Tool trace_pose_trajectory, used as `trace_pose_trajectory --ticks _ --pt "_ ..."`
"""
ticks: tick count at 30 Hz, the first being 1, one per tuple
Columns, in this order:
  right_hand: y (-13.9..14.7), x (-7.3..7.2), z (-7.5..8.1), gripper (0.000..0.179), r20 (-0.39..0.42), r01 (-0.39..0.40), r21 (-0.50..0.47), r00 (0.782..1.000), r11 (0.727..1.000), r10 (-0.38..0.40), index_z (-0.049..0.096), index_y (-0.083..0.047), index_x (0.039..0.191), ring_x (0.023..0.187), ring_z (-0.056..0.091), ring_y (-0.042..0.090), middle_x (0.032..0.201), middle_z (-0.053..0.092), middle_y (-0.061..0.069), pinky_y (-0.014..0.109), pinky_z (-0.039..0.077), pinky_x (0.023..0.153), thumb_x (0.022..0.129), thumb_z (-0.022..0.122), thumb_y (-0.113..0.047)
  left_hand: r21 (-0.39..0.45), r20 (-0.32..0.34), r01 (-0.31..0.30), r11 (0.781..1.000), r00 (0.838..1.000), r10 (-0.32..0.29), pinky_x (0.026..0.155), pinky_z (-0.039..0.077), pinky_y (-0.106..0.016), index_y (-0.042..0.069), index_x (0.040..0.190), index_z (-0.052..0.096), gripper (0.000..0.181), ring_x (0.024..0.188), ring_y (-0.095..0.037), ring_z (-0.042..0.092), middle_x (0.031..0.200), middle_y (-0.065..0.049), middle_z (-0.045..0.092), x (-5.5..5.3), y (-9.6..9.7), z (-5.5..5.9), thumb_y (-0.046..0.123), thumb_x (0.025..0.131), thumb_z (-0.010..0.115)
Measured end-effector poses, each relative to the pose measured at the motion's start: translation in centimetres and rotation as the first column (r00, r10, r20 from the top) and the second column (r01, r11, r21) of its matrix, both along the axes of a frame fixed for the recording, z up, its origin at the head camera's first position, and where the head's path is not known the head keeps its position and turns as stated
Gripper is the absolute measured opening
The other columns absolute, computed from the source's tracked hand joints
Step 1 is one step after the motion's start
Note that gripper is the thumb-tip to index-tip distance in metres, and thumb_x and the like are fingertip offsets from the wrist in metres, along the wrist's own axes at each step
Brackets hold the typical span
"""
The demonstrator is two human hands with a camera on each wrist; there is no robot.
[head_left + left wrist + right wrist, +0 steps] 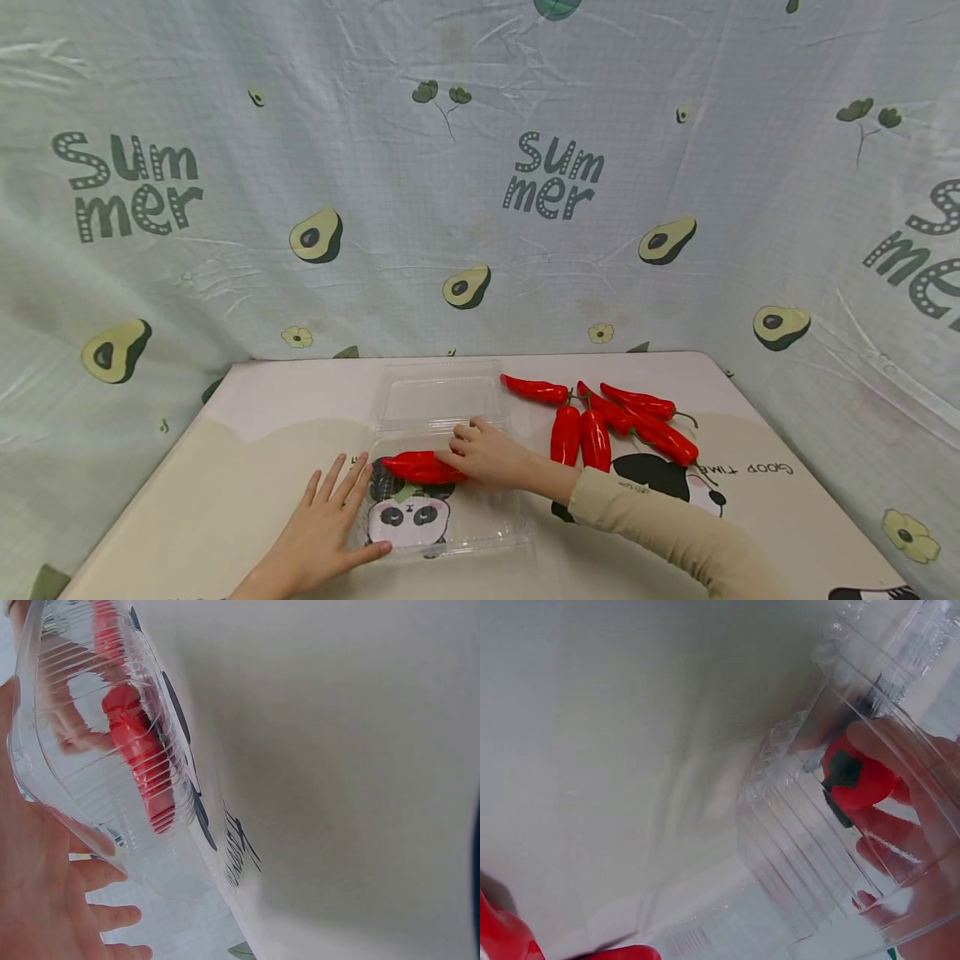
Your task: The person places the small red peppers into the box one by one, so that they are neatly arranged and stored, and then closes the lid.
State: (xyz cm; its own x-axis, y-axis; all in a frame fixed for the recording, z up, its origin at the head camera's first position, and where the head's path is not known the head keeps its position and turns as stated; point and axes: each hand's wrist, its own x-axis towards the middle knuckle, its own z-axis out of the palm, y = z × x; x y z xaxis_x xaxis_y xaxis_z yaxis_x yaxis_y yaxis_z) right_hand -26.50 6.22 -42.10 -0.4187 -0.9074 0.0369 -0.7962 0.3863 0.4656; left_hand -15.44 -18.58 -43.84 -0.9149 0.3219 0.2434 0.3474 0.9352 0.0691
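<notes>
A clear plastic clamshell box lies with its lid folded back. Inside its tray, toward the back, is a red chili pepper. My right hand reaches into the tray and pinches a red pepper near its green stem end, seen through the ribbed plastic in the right wrist view. My left hand lies along the box's left side, fingers straight and spread, thumb at the front left corner. Red peppers also show through the box wall in the left wrist view.
Several red chili peppers lie on the table to the right of the box, some with stems pointing right. A panda print shows through the tray. A patterned cloth hangs behind the table.
</notes>
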Motion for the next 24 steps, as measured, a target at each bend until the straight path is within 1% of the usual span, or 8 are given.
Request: trace_pose_trajectory --ticks 4,9,13,18,24 --pt "-0.12 -0.07 0.05 0.055 -0.022 -0.013 0.002 1.0 1.0 0.013 0.043 -0.027 0.128 0.108 0.046 0.012 0.114 0.058 -0.007 0.036 0.038 0.099 0.079 0.062 -0.04 0.003 0.011 -0.003 1.0 1.0 0.003 0.102 0.02 -0.061 0.003 0.134 0.038 0.097 0.131 -0.039 0.023 0.143 -0.013 0.033 -0.03 0.05 0.04 0.07 0.066 0.054" --pt "-0.26 -0.28 -0.12 0.058 -0.037 -0.04 0.019 0.998 0.999 0.041 0.038 -0.033 0.132 0.111 0.046 0.013 0.116 0.057 -0.006 0.038 0.038 0.1 0.08 0.061 -0.041 0.007 0.005 0.004 1.0 1.0 -0.004 0.102 0.02 -0.061 0.002 0.134 0.038 0.097 0.13 -0.039 0.024 0.143 -0.013 0.033 -0.05 0.09 0.13 0.07 0.066 0.055" --pt "-0.34 -0.3 -0.17 0.058 -0.023 -0.045 0.011 0.999 0.999 0.045 0.035 -0.036 0.133 0.113 0.045 0.015 0.119 0.056 -0.005 0.038 0.038 0.1 0.081 0.061 -0.039 0.002 -0.003 0.006 1.0 1.0 -0.006 0.101 0.022 -0.061 0.003 0.134 0.038 0.097 0.13 -0.039 0.024 0.143 -0.013 0.034 -0.03 0.07 0.1 0.069 0.066 0.055" --pt "-0.48 -0.3 -0.17 0.059 -0.004 -0.035 -0.003 0.999 0.999 0.035 0.033 -0.038 0.135 0.114 0.044 0.017 0.122 0.053 -0.003 0.038 0.037 0.1 0.082 0.06 -0.035 0.008 0.012 -0.002 1.0 1.0 0.002 0.101 0.022 -0.062 0.003 0.134 0.037 0.097 0.13 -0.04 0.024 0.143 -0.013 0.033 -0.04 0.09 0.03 0.07 0.066 0.055" --pt "-0.42 -0.47 -0.52 0.059 -0.024 -0.043 -0.008 0.999 0.999 0.043 0.032 -0.039 0.135 0.112 0.043 0.015 0.119 0.053 -0.005 0.037 0.038 0.099 0.083 0.06 -0.034 0.011 0.009 -0.003 1.0 1.0 0.002 0.101 0.022 -0.061 0.004 0.134 0.037 0.097 0.13 -0.039 0.024 0.143 -0.012 0.033 0.02 0.1 0.04 0.07 0.066 0.054"
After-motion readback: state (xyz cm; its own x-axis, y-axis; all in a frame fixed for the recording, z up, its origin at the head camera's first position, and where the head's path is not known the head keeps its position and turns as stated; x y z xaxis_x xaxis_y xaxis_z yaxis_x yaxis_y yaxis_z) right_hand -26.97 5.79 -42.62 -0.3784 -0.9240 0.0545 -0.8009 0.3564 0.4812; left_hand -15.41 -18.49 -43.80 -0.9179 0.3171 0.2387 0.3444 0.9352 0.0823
